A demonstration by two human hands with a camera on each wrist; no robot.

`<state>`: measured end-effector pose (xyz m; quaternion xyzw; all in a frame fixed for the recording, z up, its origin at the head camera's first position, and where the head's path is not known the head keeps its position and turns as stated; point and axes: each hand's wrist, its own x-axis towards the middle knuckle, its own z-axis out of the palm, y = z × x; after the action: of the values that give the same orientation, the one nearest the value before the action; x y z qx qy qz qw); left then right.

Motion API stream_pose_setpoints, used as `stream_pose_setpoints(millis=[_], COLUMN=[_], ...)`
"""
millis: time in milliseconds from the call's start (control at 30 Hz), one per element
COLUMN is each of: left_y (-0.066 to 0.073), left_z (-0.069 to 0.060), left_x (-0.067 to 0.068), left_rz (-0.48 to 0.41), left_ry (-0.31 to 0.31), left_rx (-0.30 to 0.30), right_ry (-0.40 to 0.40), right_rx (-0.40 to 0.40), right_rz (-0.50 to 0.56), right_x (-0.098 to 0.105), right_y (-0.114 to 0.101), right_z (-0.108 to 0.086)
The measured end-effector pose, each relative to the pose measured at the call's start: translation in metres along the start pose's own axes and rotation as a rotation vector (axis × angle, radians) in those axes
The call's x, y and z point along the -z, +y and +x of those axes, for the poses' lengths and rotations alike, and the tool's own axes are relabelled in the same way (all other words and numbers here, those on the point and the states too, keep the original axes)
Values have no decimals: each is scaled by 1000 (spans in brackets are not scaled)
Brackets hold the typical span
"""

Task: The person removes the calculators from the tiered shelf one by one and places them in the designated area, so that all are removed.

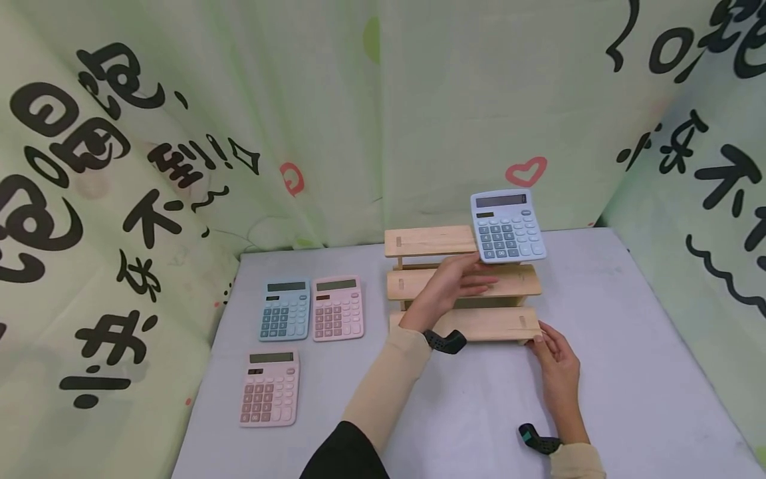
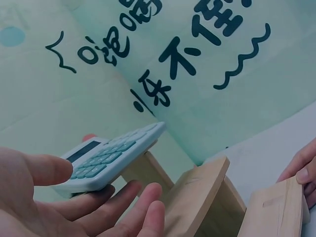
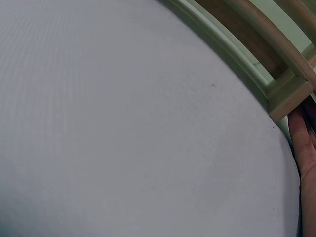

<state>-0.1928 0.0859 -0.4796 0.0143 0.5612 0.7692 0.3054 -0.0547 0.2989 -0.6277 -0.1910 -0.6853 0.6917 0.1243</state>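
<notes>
A pale blue calculator [image 1: 509,226] is tilted up at the right end of the top tier of a three-tier wooden rack [image 1: 419,285]. My left hand [image 1: 449,286] pinches its lower left corner. In the left wrist view, the thumb lies over the calculator [image 2: 106,160] and a finger is beneath it; the other fingers spread loosely. Down at the rack's front right corner, my right hand [image 1: 559,372] grips the end of the lowest tier [image 1: 479,324]. Only part of the right hand [image 3: 303,148] shows beside the rack leg [image 3: 291,98] in the right wrist view.
Left of the rack, a blue calculator [image 1: 285,309] and a pink calculator [image 1: 338,308] lie side by side. Nearer the front lies another pink calculator [image 1: 270,388]. The white-covered table [image 1: 628,372] is bordered by printed curtains [image 1: 443,100] behind and at both sides.
</notes>
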Motion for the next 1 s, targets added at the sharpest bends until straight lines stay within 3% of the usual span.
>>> stream_pose_setpoints(millis=[633, 1000], left_y=[-4, -9], left_z=[12, 12], left_x=[-13, -16], left_rz=[-117, -105], left_ry=[23, 42], left_rx=[3, -26], right_ry=[-4, -4], right_rx=[9, 0], right_rz=[18, -6], right_x=[0, 0], right_y=[1, -2], right_z=[1, -1])
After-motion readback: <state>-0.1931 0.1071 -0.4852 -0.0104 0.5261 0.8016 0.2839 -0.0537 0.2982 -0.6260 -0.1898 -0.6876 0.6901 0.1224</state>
